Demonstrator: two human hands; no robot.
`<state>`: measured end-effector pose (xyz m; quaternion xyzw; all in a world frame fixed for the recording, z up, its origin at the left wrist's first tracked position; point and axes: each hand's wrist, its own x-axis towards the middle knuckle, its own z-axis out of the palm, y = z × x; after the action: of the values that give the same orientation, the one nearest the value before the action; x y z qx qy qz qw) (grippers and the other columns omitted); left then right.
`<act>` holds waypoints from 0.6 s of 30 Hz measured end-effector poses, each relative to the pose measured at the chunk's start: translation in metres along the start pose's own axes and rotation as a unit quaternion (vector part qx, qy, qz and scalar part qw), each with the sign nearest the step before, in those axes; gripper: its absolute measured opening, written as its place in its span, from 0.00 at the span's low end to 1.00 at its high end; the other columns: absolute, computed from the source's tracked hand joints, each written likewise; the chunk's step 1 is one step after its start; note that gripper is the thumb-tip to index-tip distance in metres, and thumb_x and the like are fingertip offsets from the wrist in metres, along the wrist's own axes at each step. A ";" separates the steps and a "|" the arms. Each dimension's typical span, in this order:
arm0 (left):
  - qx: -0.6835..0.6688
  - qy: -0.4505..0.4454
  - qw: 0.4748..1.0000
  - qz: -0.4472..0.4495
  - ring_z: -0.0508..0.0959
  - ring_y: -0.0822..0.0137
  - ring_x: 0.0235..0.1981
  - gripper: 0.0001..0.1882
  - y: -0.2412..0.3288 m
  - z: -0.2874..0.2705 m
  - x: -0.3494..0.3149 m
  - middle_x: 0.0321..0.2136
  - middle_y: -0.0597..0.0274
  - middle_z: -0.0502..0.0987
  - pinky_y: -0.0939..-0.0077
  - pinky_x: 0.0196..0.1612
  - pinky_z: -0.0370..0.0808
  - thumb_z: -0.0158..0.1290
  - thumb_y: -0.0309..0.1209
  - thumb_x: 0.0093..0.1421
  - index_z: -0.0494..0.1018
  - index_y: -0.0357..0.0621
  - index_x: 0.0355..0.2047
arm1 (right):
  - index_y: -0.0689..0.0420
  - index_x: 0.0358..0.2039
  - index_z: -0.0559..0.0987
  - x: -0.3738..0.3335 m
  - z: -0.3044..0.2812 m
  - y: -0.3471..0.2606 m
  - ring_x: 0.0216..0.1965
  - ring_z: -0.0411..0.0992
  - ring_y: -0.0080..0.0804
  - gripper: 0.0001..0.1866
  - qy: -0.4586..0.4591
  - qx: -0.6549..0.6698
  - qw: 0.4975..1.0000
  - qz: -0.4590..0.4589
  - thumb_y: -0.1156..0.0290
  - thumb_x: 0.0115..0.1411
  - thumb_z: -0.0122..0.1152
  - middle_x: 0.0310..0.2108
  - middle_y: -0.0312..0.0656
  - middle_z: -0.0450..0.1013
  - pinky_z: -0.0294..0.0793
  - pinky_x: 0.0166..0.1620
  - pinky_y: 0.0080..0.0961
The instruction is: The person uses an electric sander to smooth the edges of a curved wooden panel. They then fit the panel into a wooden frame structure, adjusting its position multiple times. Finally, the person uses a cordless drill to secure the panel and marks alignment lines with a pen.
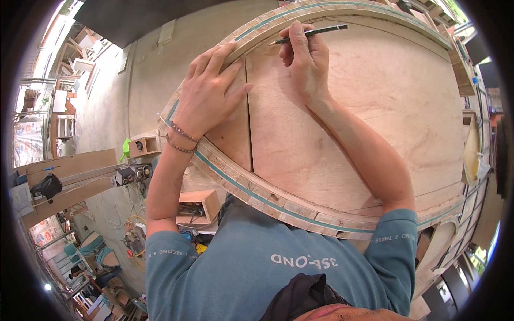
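My left hand lies palm down with its fingers spread, over the left end of a plywood panel and its curved rim. Two beaded bracelets circle that wrist. In my right hand is a dark pencil, pinched between thumb and fingers. Its sharpened tip points left, close to the inner edge of the far rim; whether it touches the wood I cannot tell. The rim is built of small wooden blocks with a teal stripe along it. A dark straight seam crosses the panel beside my left hand.
To the left are a small wooden box, a bright green object and long boards. An open wooden box stands near my left elbow. Cables cross the concrete floor. Wooden parts crowd the right edge.
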<state>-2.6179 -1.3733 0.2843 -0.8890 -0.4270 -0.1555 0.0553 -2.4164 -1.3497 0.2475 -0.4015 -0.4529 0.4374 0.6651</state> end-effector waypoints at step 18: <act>0.051 -0.052 0.997 -0.005 0.57 0.55 0.67 0.26 0.005 0.001 0.004 0.66 0.58 0.60 0.59 0.67 0.57 0.51 0.47 0.65 0.73 0.44 0.57 | 0.57 0.33 0.75 0.000 -0.002 -0.005 0.24 0.65 0.15 0.20 -0.004 -0.017 0.999 0.031 0.52 0.71 0.50 0.21 0.30 0.69 0.64 0.28 0.17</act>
<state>-2.6115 -1.3729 0.2853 -0.8899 -0.4410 -0.0874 0.0772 -2.4132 -1.3513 0.2513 -0.4249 -0.4497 0.4518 0.6427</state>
